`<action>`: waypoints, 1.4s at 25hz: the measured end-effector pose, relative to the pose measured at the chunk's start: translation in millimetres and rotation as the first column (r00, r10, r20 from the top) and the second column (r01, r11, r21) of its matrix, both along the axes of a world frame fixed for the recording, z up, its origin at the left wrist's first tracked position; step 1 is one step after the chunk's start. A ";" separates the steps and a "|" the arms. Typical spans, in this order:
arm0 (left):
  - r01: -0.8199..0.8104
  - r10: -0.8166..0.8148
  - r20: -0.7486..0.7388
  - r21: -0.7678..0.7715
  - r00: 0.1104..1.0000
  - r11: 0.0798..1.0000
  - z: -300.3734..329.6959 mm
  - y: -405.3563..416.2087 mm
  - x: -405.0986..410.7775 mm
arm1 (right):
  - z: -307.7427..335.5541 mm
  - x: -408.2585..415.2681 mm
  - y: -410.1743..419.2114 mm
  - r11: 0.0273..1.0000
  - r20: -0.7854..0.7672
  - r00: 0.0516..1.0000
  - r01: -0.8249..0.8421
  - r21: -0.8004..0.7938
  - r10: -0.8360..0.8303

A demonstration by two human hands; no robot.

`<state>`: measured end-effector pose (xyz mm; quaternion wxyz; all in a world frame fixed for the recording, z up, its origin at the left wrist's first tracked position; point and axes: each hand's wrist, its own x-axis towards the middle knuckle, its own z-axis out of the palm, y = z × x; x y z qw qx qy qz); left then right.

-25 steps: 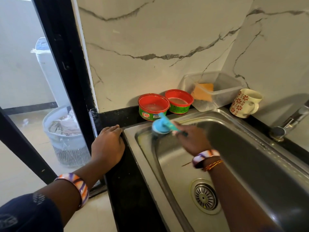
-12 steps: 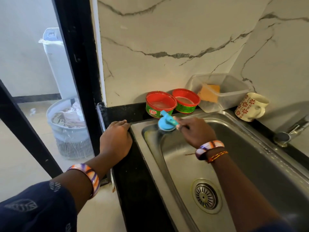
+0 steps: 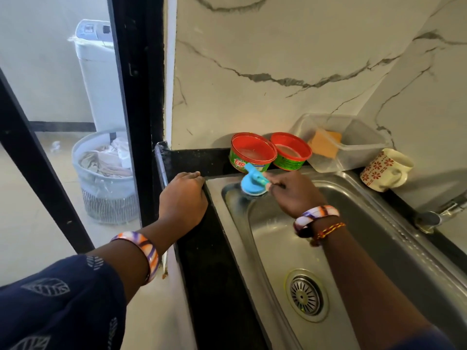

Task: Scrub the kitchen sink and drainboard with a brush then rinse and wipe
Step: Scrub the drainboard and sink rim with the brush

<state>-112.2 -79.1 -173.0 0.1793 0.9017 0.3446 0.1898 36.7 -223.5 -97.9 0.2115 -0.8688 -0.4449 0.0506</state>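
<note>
A steel sink (image 3: pixel 275 241) runs along the black counter, with its round drain (image 3: pixel 306 295) near the front. My right hand (image 3: pixel 294 192) grips the handle of a blue round brush (image 3: pixel 252 184). The brush head presses on the sink's far left corner. My left hand (image 3: pixel 183 198) rests flat on the black counter edge (image 3: pixel 217 261) left of the sink, fingers curled lightly over the rim. No cloth is in view.
Two red-lidded green soap tubs (image 3: pixel 252 152) stand behind the brush. A clear plastic box (image 3: pixel 353 147) with an orange sponge (image 3: pixel 324 142) and a flowered mug (image 3: pixel 386 170) sit along the wall. The tap (image 3: pixel 439 215) is at right. A laundry basket (image 3: pixel 106 178) stands beyond the glass door.
The brush has moved slightly left into the sink's far corner with my right hand. My left hand has stayed on the counter edge. The view has shifted.
</note>
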 end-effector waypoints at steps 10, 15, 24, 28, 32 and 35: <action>-0.069 0.075 0.072 -0.087 0.995 0.994 -4.2 3.5 -2.1 | 30.9 -42.5 -43.3 0.986 -0.624 0.775 -0.158 -0.043 0.097; -0.047 0.059 0.107 -0.112 0.992 0.993 -6.2 4.2 -2.3 | 31.6 -40.6 -41.2 0.992 -0.475 0.878 -0.105 -0.065 0.062; -0.011 0.017 0.081 -0.075 0.997 0.997 -3.7 5.4 -2.2 | -26.0 -42.1 -27.2 0.969 -0.283 0.954 -0.028 0.245 0.099; 0.017 -0.015 0.034 -0.051 0.999 0.999 -0.9 3.8 -0.8 | -45.0 -14.2 -46.4 0.942 -0.223 0.973 0.133 0.308 -0.064; -0.003 0.004 0.026 -0.035 1.000 0.999 0.4 2.1 -0.1 | -37.5 45.1 -44.3 0.875 -0.102 0.888 0.459 0.155 -0.448; -0.006 0.007 0.020 -0.028 1.000 1.000 -0.6 3.2 2.2 | -37.5 27.3 -44.9 0.886 -0.071 0.888 0.458 0.073 -0.453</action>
